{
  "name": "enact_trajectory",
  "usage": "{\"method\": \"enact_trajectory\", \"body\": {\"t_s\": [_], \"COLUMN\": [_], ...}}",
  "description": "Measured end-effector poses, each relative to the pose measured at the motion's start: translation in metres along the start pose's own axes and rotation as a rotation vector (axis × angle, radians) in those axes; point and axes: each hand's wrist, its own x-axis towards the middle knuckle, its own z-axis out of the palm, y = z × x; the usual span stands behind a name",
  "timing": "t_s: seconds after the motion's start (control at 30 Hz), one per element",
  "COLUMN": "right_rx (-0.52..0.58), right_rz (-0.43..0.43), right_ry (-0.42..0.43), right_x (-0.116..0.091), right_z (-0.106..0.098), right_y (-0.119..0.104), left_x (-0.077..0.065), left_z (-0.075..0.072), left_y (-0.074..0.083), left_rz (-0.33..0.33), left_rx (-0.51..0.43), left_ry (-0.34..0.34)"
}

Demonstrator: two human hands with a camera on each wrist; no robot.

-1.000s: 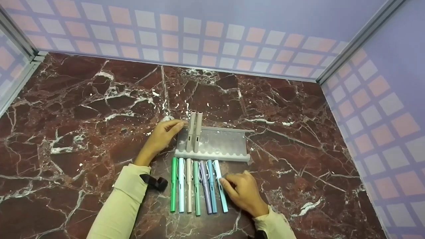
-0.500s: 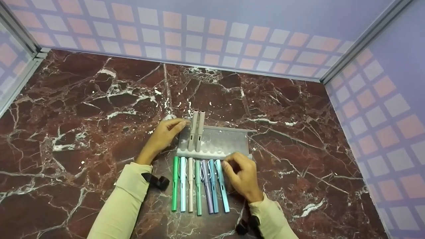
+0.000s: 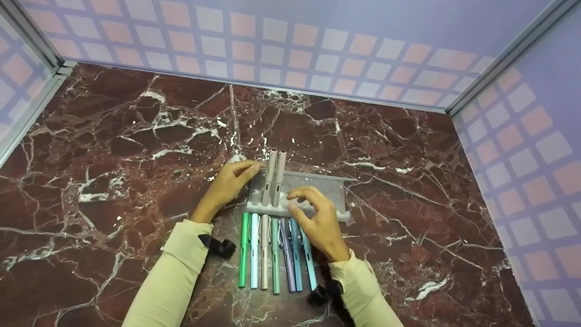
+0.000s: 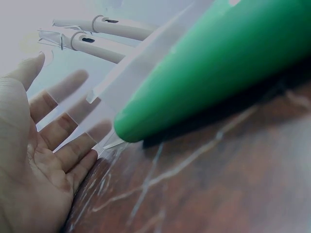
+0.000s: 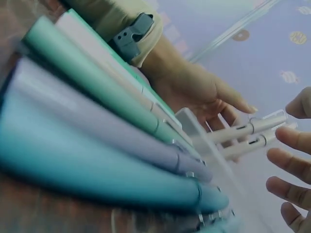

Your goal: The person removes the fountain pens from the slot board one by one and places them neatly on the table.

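Note:
A clear plastic pen stand [image 3: 333, 211] with a scalloped front strip lies on the marble surface. Two beige pens [image 3: 271, 181] lean side by side near its left end. My left hand [image 3: 229, 181] is at the stand's left edge, fingers extended; in the left wrist view they show partly through the clear panel. Over the stand's front, right of the beige pens, hovers my right hand [image 3: 320, 218], fingers spread and holding nothing. Several clipped pens lie in a row before the stand, from a green pen [image 3: 243, 252] at left to a light blue pen [image 3: 310, 259] at right.
White walls of checkered pattern [image 3: 306, 56] enclose the marble table [image 3: 150, 190] at the back and sides. Small white flecks [image 3: 249, 141] are scattered behind the stand. A black wrist camera [image 3: 222, 247] sits near the left end of the pen row.
My right hand has left the rightmost pen's side and moved up and left to above the stand, its fingers spreading. My left hand stays at the stand's left edge.

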Motion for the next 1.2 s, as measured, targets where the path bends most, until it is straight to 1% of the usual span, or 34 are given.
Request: {"method": "enact_trajectory", "body": {"t_s": [0.07,0.17,0.23,0.33,0.43,0.5,0.6,0.93,1.1,1.2], "right_rx": [0.016,0.040,0.032,-0.055,-0.160,-0.191,-0.198,-0.156,-0.115,-0.066], "right_rz": [0.015,0.057,0.075,0.066,0.043,0.039,0.036,0.043,0.057,0.064], "right_ry": [-0.039,-0.123,-0.179,-0.241,-0.273,-0.289,-0.308,-0.328,-0.318,-0.292], "right_x": [0.0025,0.0029,0.0017,-0.0006,-0.0024,-0.0032,-0.0036,-0.0020,-0.0021,-0.0027], "right_z": [0.0036,0.0083,0.0097,0.0095,0.0088,0.0084,0.0078,0.0072,0.0070,0.0072], "right_y": [-0.0008,0.0005,0.0022,0.0039,0.0037,0.0030,0.0018,0.0014,0.0020,0.0025], "left_x": [0.0003,0.0006,0.0011,0.0021,0.0022,0.0019,0.0014,0.0011,0.0009,0.0006], "left_z": [-0.0003,-0.0008,-0.0008,-0.0002,-0.0001,-0.0001,-0.0002,-0.0005,-0.0007,-0.0007], "left_y": [-0.0001,-0.0001,0.0001,0.0001,-0.0001,-0.0004,-0.0011,-0.0033,-0.0022,-0.0005], "left_rz": [0.008,0.018,0.018,0.019,0.014,0.018,0.026,0.037,0.026,0.015], "left_rx": [0.001,-0.003,-0.002,-0.002,0.005,0.005,-0.003,-0.025,-0.007,0.001], "left_ry": [0.000,-0.005,-0.007,-0.011,-0.010,-0.012,-0.010,-0.003,-0.007,-0.008]}}
